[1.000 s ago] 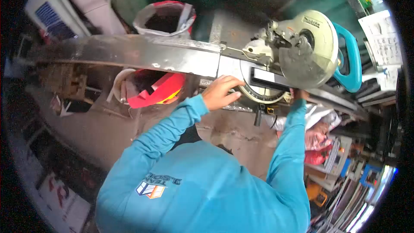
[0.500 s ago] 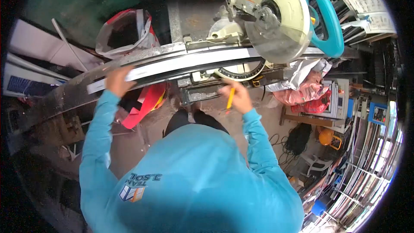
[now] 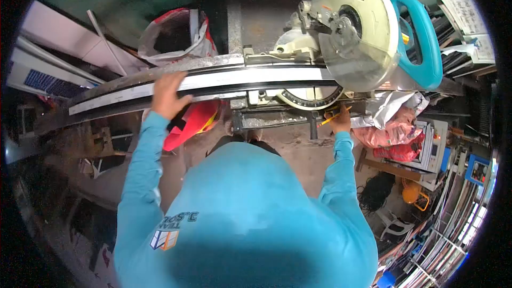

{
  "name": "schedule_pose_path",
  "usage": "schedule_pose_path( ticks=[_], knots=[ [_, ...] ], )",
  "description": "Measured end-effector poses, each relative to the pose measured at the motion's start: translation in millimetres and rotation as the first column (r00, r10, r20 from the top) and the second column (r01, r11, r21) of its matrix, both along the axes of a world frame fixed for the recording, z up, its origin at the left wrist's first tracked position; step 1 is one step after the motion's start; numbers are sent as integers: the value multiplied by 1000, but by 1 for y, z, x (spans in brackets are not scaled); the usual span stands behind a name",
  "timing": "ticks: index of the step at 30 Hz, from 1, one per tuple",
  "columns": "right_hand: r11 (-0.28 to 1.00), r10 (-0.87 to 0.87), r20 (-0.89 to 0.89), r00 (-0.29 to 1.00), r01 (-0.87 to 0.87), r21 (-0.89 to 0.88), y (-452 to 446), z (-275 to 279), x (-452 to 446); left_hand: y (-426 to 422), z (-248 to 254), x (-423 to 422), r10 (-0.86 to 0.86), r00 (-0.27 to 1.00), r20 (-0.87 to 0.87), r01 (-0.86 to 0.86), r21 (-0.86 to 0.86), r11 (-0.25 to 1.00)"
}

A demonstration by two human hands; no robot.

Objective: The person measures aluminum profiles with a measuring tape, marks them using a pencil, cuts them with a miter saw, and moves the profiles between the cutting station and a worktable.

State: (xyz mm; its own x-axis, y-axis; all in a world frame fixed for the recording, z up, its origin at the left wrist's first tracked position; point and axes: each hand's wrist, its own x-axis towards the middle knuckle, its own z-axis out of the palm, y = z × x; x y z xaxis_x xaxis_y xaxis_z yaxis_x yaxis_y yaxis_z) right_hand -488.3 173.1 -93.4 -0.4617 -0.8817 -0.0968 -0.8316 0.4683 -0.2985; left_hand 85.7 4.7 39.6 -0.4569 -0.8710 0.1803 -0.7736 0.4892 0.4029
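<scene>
A long white profile (image 3: 240, 78) with a dark edge lies across the bench and runs under the blade guard of the Makita miter saw (image 3: 362, 32). My left hand (image 3: 169, 96) grips the profile left of the saw, fingers over the far side and thumb on the near side. My right hand (image 3: 340, 120) is at the front of the saw base, just right of the dark handle (image 3: 313, 127) below the round scale. A yellow pencil (image 3: 326, 121) sticks out leftward from its fingers. The fingertips are partly hidden in shadow at the base edge.
Behind the bench stands a white and red sack (image 3: 176, 53). A red and yellow bag (image 3: 193, 127) hangs below the profile. Plastic bags (image 3: 392, 130) lie to the right, above a black cable coil (image 3: 377, 191). Stacked long profiles (image 3: 453, 234) fill the far right.
The profile now reaches less far left in relation to my left hand, which has slid rightward along it. My right hand moved right with the pencil, up to the saw base.
</scene>
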Motion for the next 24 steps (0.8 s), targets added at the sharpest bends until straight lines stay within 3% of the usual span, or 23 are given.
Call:
schedule_pose_path(
  ticks=[1,2,7,8,9,11,13,15,16,17,18,19,21,22,23,24],
  knots=[
    [997,-61,141,988,55,46,-2,0,-5,3,-5,-21,61,990,127,-48,-103,994],
    [985,-10,351,936,71,-159,6,-22,-16,-3,-21,-20,94,985,142,-87,-58,995],
    [939,-123,227,966,188,-287,23,36,-8,-11,-32,17,117,980,161,-104,-86,991],
    [908,-183,536,824,351,-229,30,48,-7,-10,-36,30,165,970,180,-147,-109,983],
    [861,-215,782,586,491,-131,39,63,-7,-11,-38,44,207,959,195,-183,-137,974],
    [877,-58,865,499,440,-195,50,112,28,-14,-34,71,294,934,200,-288,-60,956],
    [775,161,971,175,586,-234,67,77,39,-5,-14,66,528,725,442,-535,-122,836],
    [692,157,944,-289,715,104,63,93,83,-14,-19,78,575,678,458,-615,-75,785],
    [692,165,940,-298,714,104,58,91,98,-19,-24,85,629,618,472,-702,-30,711],
    [764,207,889,-409,636,115,51,89,113,-20,-39,91,469,841,268,-478,-36,878],
    [832,230,822,-521,543,111,44,86,127,-9,-29,49,354,932,74,-355,0,935],
    [847,226,812,-538,521,109,35,82,140,13,-1,-11,486,858,-164,-405,366,838],
    [902,217,910,-352,429,-49,18,73,168,46,23,-93,317,908,-273,-76,638,766],
    [934,177,940,-291,352,-67,6,96,186,63,29,-125,348,843,-411,139,790,598],
    [965,141,967,-213,246,-87,2,91,195,79,37,-152,438,786,-437,228,862,452],
    [979,188,979,-73,91,-181,-1,94,203,90,8,-162,300,826,-478,303,825,478]
  ],
)
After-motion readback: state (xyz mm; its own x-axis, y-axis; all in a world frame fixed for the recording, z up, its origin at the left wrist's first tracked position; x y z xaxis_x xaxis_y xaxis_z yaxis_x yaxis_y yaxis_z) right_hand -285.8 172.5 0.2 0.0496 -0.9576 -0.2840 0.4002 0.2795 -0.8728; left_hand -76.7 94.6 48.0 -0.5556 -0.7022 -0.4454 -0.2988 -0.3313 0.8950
